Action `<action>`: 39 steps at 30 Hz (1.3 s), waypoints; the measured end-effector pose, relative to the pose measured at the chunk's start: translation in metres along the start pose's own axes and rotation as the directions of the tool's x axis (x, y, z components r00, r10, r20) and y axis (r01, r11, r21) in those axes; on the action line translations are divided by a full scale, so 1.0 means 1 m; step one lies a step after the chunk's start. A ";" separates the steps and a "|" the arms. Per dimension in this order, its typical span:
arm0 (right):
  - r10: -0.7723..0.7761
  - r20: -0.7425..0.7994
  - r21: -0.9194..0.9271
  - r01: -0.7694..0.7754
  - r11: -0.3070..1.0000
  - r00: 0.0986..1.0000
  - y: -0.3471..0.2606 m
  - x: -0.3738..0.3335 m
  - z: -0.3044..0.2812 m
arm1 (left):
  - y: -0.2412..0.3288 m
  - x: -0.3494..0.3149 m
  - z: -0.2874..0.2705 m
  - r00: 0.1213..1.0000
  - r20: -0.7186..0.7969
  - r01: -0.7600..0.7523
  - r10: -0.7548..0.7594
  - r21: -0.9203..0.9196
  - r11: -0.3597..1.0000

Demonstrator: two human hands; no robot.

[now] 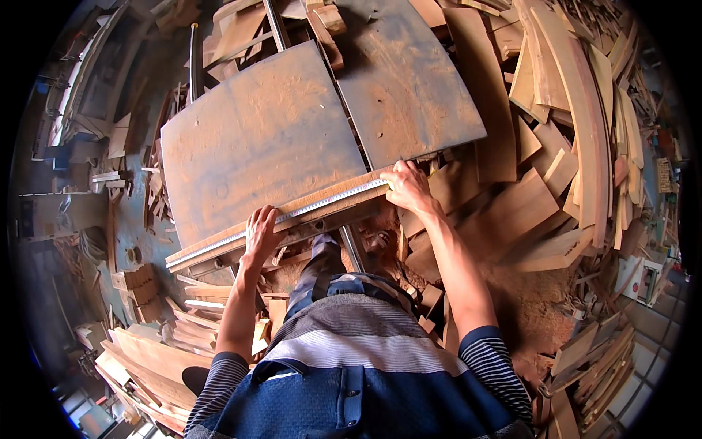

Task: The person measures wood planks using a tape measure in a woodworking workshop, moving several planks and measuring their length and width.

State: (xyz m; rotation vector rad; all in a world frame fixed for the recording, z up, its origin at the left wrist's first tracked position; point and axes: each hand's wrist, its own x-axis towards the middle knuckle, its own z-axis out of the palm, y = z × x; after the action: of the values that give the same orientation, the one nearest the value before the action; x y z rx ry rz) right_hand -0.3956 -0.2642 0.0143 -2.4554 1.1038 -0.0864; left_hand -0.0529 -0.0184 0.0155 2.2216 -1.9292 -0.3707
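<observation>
A long, narrow wooden strip (311, 200) lies along the near edge of a metal saw table (256, 146), slanting up to the right. The white, marked blade of a measuring tape (333, 199) is stretched along it. My left hand (261, 234) is bent over the strip and tape left of the middle, fingers on top. At the right end, my right hand (408, 184) is closed with bent fingers around the tape and the strip's end. Its fingers hide the end of the tape there.
A dark slot splits off a second metal plate (406, 80) on the right, with wood blocks (327, 29) at the far edge. Loose boards (512, 212) pile up on the right, and stacked planks (150, 373) stand at the lower left. Sawdust (534, 293) covers the floor.
</observation>
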 end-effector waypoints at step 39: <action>0.086 0.381 0.425 -0.257 0.868 0.921 -0.116 -0.139 0.012 | -0.039 0.189 -0.006 0.984 0.107 -0.120 0.139 -0.168 0.979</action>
State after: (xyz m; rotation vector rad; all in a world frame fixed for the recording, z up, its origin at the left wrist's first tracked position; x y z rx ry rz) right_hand -0.4064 -0.0916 0.0688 -1.8397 0.9988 0.1262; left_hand 0.0099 -0.1994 -0.0036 2.0024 -2.0118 -0.6270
